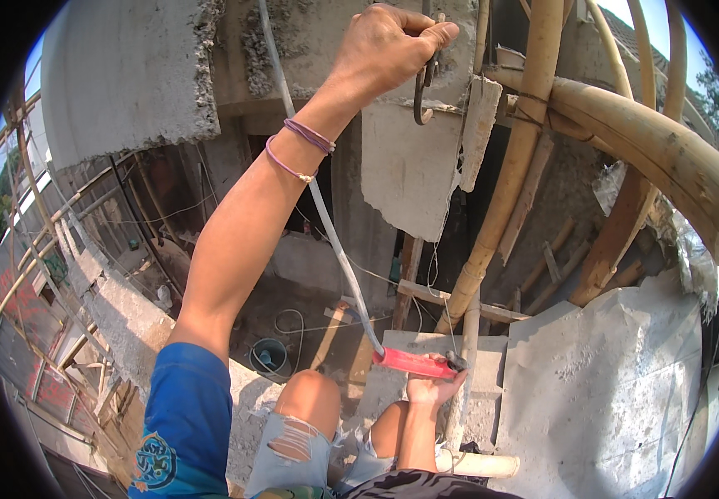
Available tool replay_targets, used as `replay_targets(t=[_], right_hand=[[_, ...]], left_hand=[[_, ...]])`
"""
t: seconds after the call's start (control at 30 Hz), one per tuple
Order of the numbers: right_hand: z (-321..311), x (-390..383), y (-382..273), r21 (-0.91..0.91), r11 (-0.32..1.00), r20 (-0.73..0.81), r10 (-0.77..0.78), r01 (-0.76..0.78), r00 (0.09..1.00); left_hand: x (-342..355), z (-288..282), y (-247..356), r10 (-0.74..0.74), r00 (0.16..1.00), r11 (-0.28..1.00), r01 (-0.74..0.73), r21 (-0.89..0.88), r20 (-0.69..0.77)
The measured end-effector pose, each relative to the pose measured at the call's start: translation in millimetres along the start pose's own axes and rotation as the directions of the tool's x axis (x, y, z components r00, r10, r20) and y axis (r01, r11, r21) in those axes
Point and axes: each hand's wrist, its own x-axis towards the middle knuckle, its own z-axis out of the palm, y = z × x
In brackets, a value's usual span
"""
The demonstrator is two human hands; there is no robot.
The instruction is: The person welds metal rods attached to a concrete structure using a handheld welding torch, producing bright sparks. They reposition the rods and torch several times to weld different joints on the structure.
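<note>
The left hand [388, 46] is reaching up overhead, its fingers [434, 35] curling closed around the top of a dark metal hook [422, 91] that is hanging down in front of a broken concrete slab [413, 166]. Two purple bands [301, 150] are sitting on that wrist. The hook's curved end is pointing down, just beside the slab's ragged edge.

Lower down, the right hand [432, 387] is gripping a red-handled tool [413, 363], fingers wrapped shut around the handle; the handle is lying nearly level above the person's knees. A pale hose-like line [326, 224] is running from the top of the view down behind the left forearm to the red handle's left end; whether it is joined to the tool cannot be told.

Thick bamboo poles [509, 175] are standing to the right, lashed to a heavier bamboo beam [650, 145]. Far below, a blue bucket [269, 356] is resting on the ground beside a grey concrete ledge [600, 391].
</note>
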Motion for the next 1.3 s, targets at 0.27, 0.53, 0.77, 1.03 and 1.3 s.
replay_targets(t=[0.27, 0.53, 0.77, 1.03, 1.3], right_hand=[[7.7, -7.4, 0.1, 0.035, 0.999, 0.006, 0.036, -0.037, 0.999], [3.5, -7.1, -4.7, 0.020, 1.000, -0.024, 0.008, -0.008, 1.000], [-2.2, -3.6, -8.9, 0.045, 0.998, 0.018, 0.032, -0.033, 0.999], [9.4, -14.1, -5.6, 0.034, 0.999, -0.019, 0.036, -0.035, 0.999], [3.3, -11.9, -9.0, 0.009, 0.997, -0.010, 0.076, -0.076, 0.997]], left_hand=[[-0.8, 4.0, -9.6, 0.007, 1.000, 0.999, -0.007, -0.044, -0.008], [-6.8, 0.4, -8.0, -0.102, 0.995, 0.979, 0.100, -0.176, -0.005], [-3.8, -2.5, -11.7, -0.097, 0.995, 0.970, 0.098, -0.221, 0.016], [-0.4, -4.4, -14.1, -0.121, 0.990, 0.954, 0.136, -0.268, 0.071], [3.0, -15.3, -11.6, -0.057, 0.998, 0.978, 0.064, -0.198, 0.041]])
